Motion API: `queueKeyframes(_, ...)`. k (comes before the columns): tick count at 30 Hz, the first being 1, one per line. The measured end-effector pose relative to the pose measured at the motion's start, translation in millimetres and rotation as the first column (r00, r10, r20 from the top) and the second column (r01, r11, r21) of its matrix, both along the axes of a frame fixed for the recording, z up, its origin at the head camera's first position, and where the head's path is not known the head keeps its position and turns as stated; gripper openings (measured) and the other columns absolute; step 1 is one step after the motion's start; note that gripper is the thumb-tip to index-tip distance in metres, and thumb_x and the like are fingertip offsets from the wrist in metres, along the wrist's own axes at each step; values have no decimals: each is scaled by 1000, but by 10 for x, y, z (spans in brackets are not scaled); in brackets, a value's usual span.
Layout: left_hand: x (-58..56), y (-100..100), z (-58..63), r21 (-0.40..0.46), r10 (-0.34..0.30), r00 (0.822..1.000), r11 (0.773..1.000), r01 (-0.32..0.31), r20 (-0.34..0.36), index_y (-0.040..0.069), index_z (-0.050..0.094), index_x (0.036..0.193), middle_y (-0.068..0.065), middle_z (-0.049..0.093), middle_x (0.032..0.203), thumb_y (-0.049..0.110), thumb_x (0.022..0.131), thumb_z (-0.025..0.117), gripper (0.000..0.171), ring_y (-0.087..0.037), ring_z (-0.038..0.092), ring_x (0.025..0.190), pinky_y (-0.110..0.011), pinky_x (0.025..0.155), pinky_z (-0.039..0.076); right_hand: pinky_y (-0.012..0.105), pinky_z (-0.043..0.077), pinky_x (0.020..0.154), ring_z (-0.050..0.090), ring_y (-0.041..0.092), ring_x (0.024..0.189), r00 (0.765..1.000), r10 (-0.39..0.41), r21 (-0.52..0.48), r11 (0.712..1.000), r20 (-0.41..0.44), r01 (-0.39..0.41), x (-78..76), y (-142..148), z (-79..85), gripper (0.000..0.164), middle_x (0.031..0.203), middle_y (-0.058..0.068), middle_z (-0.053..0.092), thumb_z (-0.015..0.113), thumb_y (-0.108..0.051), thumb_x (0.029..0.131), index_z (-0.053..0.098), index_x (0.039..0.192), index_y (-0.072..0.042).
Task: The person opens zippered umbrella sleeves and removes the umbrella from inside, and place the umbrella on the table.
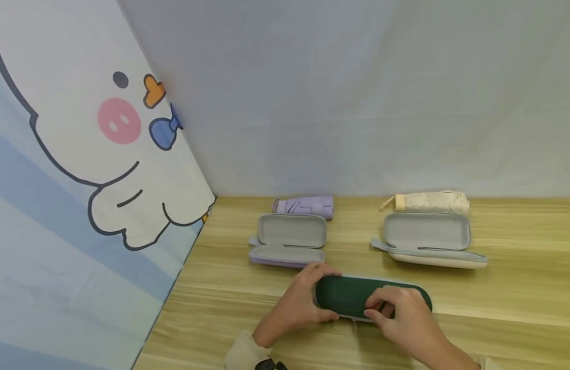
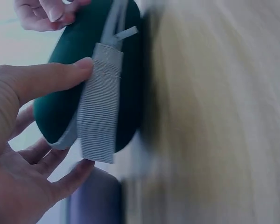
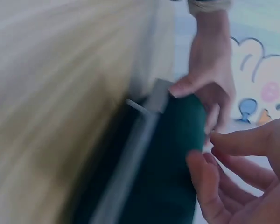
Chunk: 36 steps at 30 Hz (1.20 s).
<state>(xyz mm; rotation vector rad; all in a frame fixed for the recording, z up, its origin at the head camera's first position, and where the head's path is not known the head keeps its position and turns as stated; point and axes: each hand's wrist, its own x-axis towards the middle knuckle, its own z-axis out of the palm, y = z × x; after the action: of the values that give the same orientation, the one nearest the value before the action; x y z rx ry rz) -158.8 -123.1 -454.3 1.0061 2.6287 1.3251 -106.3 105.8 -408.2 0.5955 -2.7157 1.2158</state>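
A dark green zip case with pale zip edging lies closed on the table. My left hand grips its left end, thumb on the near side and fingers around the far side. In the left wrist view, the thumb touches the edge of a grey ribbed strap at that end. A small zip pull sticks out beside the strap. My right hand is over the right part of the case, its fingers loosely bent with nothing between them. The right wrist view shows the fingertips right at the green side.
Behind stand two opened cases with grey linings, one lilac and one cream. A folded lilac umbrella and a folded cream umbrella lie behind them, near the back wall. A cartoon-printed cloth hangs at left.
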Motion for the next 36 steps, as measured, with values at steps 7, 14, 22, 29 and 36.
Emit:
queueKeyframes(7, 157, -22, 77, 51, -33, 999, 998, 34, -22, 15, 59, 121, -2, 54, 118, 4, 62, 87, 67, -14, 52, 100, -25, 76, 48, 21, 42, 50, 48, 6, 72, 981, -176, 55, 982, -80, 180, -23, 331, 270, 24, 87, -9, 57, 82, -9, 72, 69, 89, -20)
queueKeyframes(14, 337, -29, 65, 84, -6, 994, 996, 15, -105, 12, 63, 116, -2, 55, 113, -10, 56, 85, 67, -17, 53, 107, -28, 90, 47, 23, 51, 57, 57, 8, 85, 986, -158, 62, 986, 59, 154, -104, 669, 268, 23, 98, -2, 61, 79, -18, 78, 68, 98, -17)
queueKeyframes(22, 483, -41, 58, 114, 5, 985, 993, 15, -174, 9, 63, 120, -1, 53, 109, -20, 60, 76, 68, -15, 52, 102, -26, 87, 48, 25, 53, 59, 60, 17, 92, 990, 81, -26, 997, 114, -79, -202, 764, -39, 36, 102, 5, 62, 82, -15, 73, 65, 105, -11)
queueKeyframes(29, 554, -29, -23, 192, 50, 968, 981, -2, -246, 10, 67, 110, 0, 52, 99, -23, 56, 73, 64, -12, 50, 87, -22, 77, 47, 32, 52, 69, 58, 17, 97, 976, 195, 106, 973, 101, -205, -312, 734, -212, 43, 109, -1, 63, 84, -28, 70, 65, 108, -19)
queueKeyframes(36, 572, -33, -42, 225, 67, 967, 974, -11, -244, 14, 66, 105, 0, 52, 97, -24, 55, 74, 63, -14, 51, 85, -24, 74, 48, 43, 48, 78, 60, 24, 100, 976, 159, 196, 963, 150, -187, -371, 680, -225, 53, 113, -1, 64, 85, -34, 67, 64, 113, -19)
